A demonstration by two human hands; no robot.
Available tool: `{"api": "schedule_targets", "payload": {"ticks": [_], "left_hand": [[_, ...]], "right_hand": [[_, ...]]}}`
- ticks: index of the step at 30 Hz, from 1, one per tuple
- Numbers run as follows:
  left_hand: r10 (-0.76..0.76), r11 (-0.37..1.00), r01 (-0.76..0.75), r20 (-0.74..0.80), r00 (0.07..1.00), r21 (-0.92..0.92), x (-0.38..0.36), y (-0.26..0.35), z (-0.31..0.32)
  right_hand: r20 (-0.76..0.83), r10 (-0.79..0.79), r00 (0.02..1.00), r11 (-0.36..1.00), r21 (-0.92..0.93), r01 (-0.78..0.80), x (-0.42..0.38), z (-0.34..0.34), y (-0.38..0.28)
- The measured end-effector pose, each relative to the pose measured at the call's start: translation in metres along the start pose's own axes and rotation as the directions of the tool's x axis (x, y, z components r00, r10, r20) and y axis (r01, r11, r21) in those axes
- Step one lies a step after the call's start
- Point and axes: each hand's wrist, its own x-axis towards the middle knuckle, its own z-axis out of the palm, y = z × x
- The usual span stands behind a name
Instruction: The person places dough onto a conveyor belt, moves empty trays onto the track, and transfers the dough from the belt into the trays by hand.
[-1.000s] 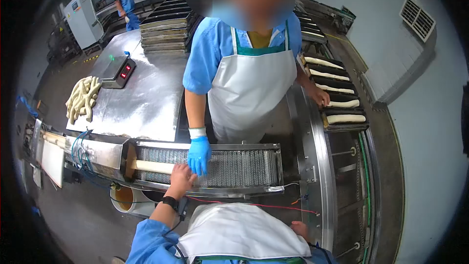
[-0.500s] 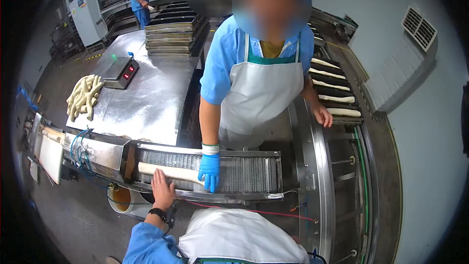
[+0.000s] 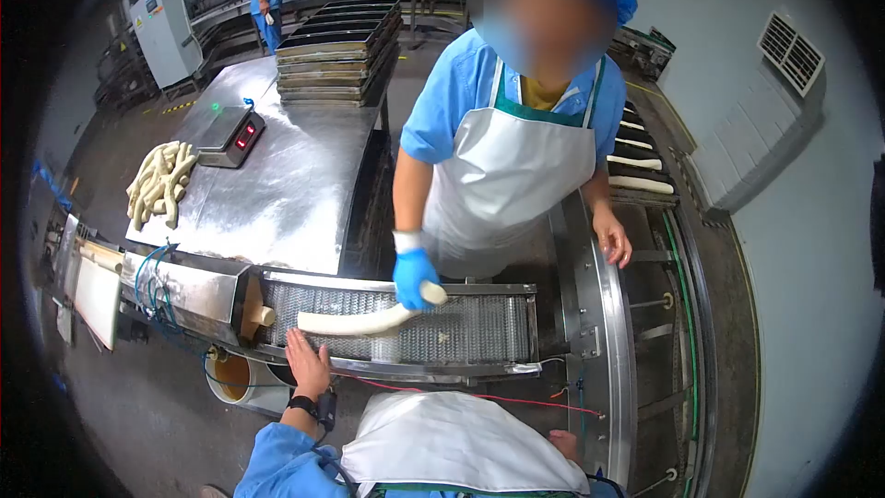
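My left hand, with a black watch on the wrist, lies flat with its fingers out at the near rim of the mesh conveyor. It holds nothing; its fingertips are close to the left end of a long pale dough roll. A co-worker's blue-gloved hand grips that roll near its right end, which is raised. Another dough end pokes out of the metal housing at the belt's left. Only a part of my right hand shows beside my apron, its fingers hidden.
Across the belt stands the co-worker in a white apron. Behind are a steel table with a dough pile, a scale and stacked trays. Right, a rail line carries trays of dough. A bucket sits below.
The co-worker's gloved hand has lifted the dough roll's right end and moved it rightward and away from me. A new dough end has appeared at the housing. My right hand has come into view.
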Motion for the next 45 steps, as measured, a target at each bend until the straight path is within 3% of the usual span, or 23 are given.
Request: {"api": "schedule_targets", "payload": {"ticks": [5, 9, 10, 14, 17, 22, 29, 34, 36, 38, 41, 43, 44, 45], "left_hand": [[0.017, 0.999, -0.014, -0.06, 0.998, 0.041, 0.013, 0.0, -0.011], [0.056, 0.995, -0.055, -0.012, 0.998, 0.085, 0.033, -0.002, -0.026], [0.08, 0.993, -0.074, -0.058, 0.995, 0.092, 0.039, -0.006, -0.024], [0.169, 0.982, -0.168, -0.003, 0.986, 0.089, 0.058, -0.023, -0.023], [0.262, 0.96, -0.27, 0.105, 0.959, 0.073, 0.059, -0.01, -0.042], [0.418, 0.903, -0.412, 0.024, 0.908, -0.124, 0.071, -0.017, -0.042], [0.321, 0.944, -0.323, -0.034, 0.946, -0.069, 0.063, -0.001, -0.035], [0.466, 0.867, -0.483, -0.138, 0.874, -0.128, 0.044, 0.037, -0.019], [0.544, 0.814, -0.561, -0.144, 0.827, -0.147, 0.036, 0.051, -0.005], [0.616, 0.761, -0.622, -0.095, 0.782, -0.183, 0.019, 0.074, -0.015], [0.721, 0.673, -0.699, 0.004, 0.693, -0.243, 0.014, 0.086, -0.024], [0.775, 0.607, -0.732, 0.024, 0.632, -0.309, 0.016, 0.088, -0.033], [0.729, 0.657, -0.671, 0.063, 0.682, -0.342, 0.019, 0.084, -0.033], [0.724, 0.664, -0.675, 0.053, 0.687, -0.321, 0.024, 0.081, -0.037]], "right_hand": [[0.018, 0.125, 0.992, 0.966, 0.225, -0.126, 0.002, -0.001, 0.02], [0.228, 0.092, 0.969, 0.989, 0.091, -0.116, 0.039, -0.025, 0.082], [0.244, 0.1, 0.965, 0.989, 0.081, -0.123, 0.04, -0.029, 0.087], [0.249, 0.134, 0.959, 0.981, 0.104, -0.164, 0.052, -0.035, 0.097], [0.256, 0.139, 0.957, 0.98, 0.104, -0.17, 0.062, -0.039, 0.1], [0.269, 0.141, 0.953, 0.979, 0.106, -0.174, 0.071, -0.036, 0.099], [0.32, 0.147, 0.936, 0.977, 0.103, -0.189, 0.088, -0.048, 0.116], [0.376, 0.104, 0.921, 0.97, 0.166, -0.177, 0.106, -0.054, 0.198], [0.595, 0.354, 0.721, 0.782, 0.234, -0.577, 0.128, -0.06, 0.185], [0.788, 0.461, 0.407, 0.45, 0.188, -0.873, 0.14, -0.06, 0.178], [0.907, 0.317, 0.278, 0.394, 0.141, -0.908, 0.148, -0.06, 0.19], [0.886, 0.214, 0.412, 0.594, 0.216, -0.775, 0.145, -0.061, 0.186], [0.871, 0.151, 0.468, 0.679, 0.253, -0.689, 0.14, -0.062, 0.184], [0.861, 0.209, 0.464, 0.618, 0.251, -0.745, 0.132, -0.06, 0.173]]}}
